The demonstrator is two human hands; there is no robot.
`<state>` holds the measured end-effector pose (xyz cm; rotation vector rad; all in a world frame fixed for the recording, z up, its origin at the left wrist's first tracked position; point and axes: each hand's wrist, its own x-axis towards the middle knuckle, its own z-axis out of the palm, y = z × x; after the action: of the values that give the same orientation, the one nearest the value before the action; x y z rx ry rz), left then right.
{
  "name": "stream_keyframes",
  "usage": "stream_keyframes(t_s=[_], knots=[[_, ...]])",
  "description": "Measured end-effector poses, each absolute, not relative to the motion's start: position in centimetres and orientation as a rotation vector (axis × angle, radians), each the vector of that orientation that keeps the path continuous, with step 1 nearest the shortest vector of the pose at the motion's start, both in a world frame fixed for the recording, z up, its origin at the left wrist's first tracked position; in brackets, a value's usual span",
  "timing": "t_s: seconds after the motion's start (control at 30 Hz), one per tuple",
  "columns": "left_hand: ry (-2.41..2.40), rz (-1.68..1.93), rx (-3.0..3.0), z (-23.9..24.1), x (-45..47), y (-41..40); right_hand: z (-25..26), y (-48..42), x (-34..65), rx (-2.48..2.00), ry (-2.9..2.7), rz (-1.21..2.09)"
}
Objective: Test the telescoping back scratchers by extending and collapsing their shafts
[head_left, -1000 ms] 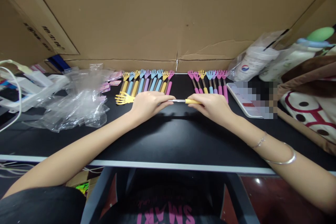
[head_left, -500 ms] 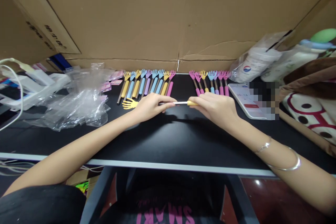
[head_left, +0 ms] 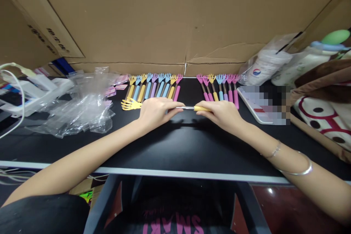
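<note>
Both hands hold one yellow telescopic back scratcher (head_left: pixel 131 104) level above the black table (head_left: pixel 175 146). My left hand (head_left: pixel 155 111) is closed round its metal shaft, with the yellow claw head sticking out to the left. My right hand (head_left: pixel 223 114) grips the yellow foam handle at the other end. A short stretch of silver shaft shows between the hands. Behind them lie two rows of scratchers: a left row (head_left: pixel 155 87) in yellow, blue, purple and pink, and a right row (head_left: pixel 219 87) mostly pink.
Crumpled clear plastic bags (head_left: pixel 82 106) lie at the left, with white boxes and cables (head_left: pixel 30 89) beyond. A phone (head_left: pixel 255 104) lies at the right beside bags and a patterned cloth (head_left: pixel 323 113). A cardboard wall (head_left: pixel 175 22) closes the back.
The hands drew together half a second ago, shortening the scratcher, then spread slightly apart again. The claw head shifted right, then back left.
</note>
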<state>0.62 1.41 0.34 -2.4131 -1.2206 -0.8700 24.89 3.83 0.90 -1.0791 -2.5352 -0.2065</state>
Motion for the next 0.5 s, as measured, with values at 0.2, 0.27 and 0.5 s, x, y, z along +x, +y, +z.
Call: stream_keyframes(t_s=[0.2,0.27,0.5], knots=[[-1.191,-0.843,-2.399,0.1,0.7,1.4,1.0,3.9,24.7,-1.147,-2.588,0.026],[-1.225,-0.842,-2.43,-0.1,0.8,1.4,1.1,3.8,24.6,-1.163,-2.592,0.035],[-1.093,-0.735,-2.483,1.4,1.1,1.5,1.1,3.8,24.4,-1.17,-2.542,0.032]])
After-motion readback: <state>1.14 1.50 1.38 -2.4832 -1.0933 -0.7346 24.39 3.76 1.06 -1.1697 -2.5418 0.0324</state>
